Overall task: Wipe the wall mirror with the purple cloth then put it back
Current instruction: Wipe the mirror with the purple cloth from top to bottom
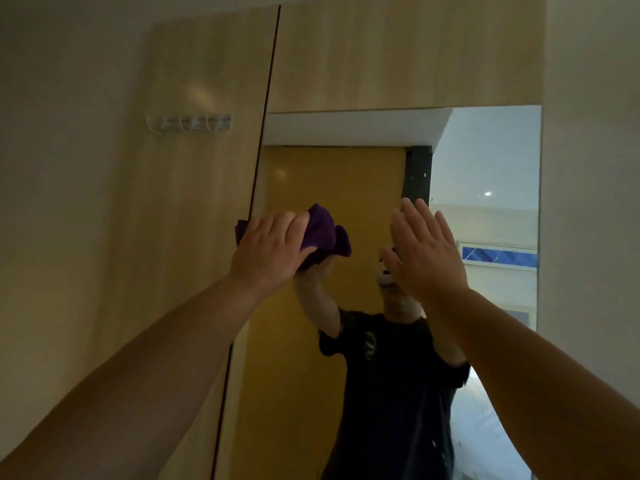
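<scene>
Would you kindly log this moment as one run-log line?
phase: wiping | left hand: presses purple cloth at mirror's left edge | right hand: open, empty

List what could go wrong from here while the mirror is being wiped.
1. The purple cloth is bunched into a wad under the left hand, so little fabric may meet the glass and streaks could remain.
2. The bare right hand is open, palm toward the wall mirror; if it touches, it may leave prints.
3. The cloth sits at the mirror's left edge, so a stroke may slide onto the wooden panel.
</scene>
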`<state>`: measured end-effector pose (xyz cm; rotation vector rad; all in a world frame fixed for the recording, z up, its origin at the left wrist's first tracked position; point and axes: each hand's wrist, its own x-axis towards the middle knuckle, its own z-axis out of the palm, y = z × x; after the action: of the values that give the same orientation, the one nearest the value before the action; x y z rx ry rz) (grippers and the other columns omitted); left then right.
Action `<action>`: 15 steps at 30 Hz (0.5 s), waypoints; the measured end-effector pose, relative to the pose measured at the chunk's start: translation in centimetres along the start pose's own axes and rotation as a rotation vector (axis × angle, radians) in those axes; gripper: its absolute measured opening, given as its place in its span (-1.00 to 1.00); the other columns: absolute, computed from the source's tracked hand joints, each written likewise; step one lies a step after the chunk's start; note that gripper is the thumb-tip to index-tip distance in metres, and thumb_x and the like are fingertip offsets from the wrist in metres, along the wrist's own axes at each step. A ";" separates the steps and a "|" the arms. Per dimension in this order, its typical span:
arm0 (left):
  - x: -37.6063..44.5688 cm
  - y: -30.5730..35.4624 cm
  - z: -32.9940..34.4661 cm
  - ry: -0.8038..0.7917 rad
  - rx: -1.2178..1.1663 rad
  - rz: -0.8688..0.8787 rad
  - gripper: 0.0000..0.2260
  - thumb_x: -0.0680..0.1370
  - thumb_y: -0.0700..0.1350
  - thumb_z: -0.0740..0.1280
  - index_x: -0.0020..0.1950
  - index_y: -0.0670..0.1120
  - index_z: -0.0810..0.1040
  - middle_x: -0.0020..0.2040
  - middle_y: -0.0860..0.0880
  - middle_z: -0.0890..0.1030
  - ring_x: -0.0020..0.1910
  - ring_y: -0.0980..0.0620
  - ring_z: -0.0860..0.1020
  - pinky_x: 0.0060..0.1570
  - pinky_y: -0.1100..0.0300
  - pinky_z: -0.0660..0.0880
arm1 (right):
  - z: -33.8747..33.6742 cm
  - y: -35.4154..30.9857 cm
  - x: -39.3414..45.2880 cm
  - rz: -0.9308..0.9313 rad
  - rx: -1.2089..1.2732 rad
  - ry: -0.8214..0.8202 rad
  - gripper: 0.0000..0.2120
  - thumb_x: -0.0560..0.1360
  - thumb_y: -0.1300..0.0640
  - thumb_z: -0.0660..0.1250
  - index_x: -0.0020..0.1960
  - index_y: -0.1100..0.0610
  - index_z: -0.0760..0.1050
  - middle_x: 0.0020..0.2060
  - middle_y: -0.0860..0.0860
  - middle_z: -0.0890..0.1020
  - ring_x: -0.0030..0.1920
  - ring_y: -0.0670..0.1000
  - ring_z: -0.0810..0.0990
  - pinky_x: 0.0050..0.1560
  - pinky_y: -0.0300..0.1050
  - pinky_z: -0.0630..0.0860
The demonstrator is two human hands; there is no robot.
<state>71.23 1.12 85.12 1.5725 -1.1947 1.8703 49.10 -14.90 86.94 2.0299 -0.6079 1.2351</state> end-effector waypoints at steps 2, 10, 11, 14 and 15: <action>0.5 -1.5 1.9 0.020 -0.026 0.028 -0.49 0.62 0.16 0.09 0.32 -0.23 0.42 0.09 -0.18 0.55 0.00 -0.19 0.55 -0.03 -0.06 0.49 | 0.7 -0.9 1.4 0.037 -0.028 -0.016 -0.31 0.61 -0.29 -0.18 0.60 0.10 0.04 0.61 0.08 0.03 0.58 0.07 -0.18 0.52 0.06 -0.23; 3.4 -5.3 7.2 0.180 -0.143 0.033 -0.51 0.64 0.16 0.12 0.31 -0.22 0.45 0.09 -0.17 0.54 0.01 -0.17 0.52 -0.01 -0.02 0.42 | 3.1 -1.8 4.1 0.087 -0.159 -0.012 -0.37 0.64 -0.23 0.02 0.57 0.13 0.13 0.58 0.13 0.13 0.59 0.15 -0.04 0.53 0.12 -0.13; 3.7 -5.6 7.8 0.180 -0.156 0.040 -0.50 0.64 0.17 0.11 0.31 -0.22 0.45 0.10 -0.18 0.54 0.01 -0.18 0.52 -0.01 -0.03 0.42 | 3.5 -1.8 4.3 0.088 -0.174 0.000 -0.37 0.64 -0.23 0.00 0.57 0.13 0.14 0.58 0.13 0.14 0.59 0.16 -0.03 0.53 0.14 -0.10; 5.1 -6.5 9.3 0.199 -0.166 0.083 -0.49 0.65 0.18 0.11 0.34 -0.22 0.43 0.13 -0.18 0.54 0.03 -0.19 0.53 0.01 -0.07 0.46 | 4.6 -1.5 4.3 0.095 -0.179 0.026 -0.33 0.64 -0.27 -0.11 0.59 0.13 0.11 0.59 0.13 0.11 0.60 0.15 -0.07 0.56 0.19 -0.05; 5.9 -6.8 9.7 0.210 -0.163 0.092 -0.49 0.64 0.18 0.13 0.34 -0.22 0.43 0.13 -0.18 0.54 0.03 -0.19 0.53 0.01 -0.06 0.46 | 4.9 -1.3 4.2 0.093 -0.178 0.036 -0.32 0.64 -0.28 -0.14 0.59 0.13 0.09 0.59 0.12 0.09 0.60 0.14 -0.08 0.56 0.20 -0.03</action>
<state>80.46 -4.32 92.87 1.2211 -1.3061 1.8885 54.70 -17.84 88.76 1.8466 -0.7751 1.2225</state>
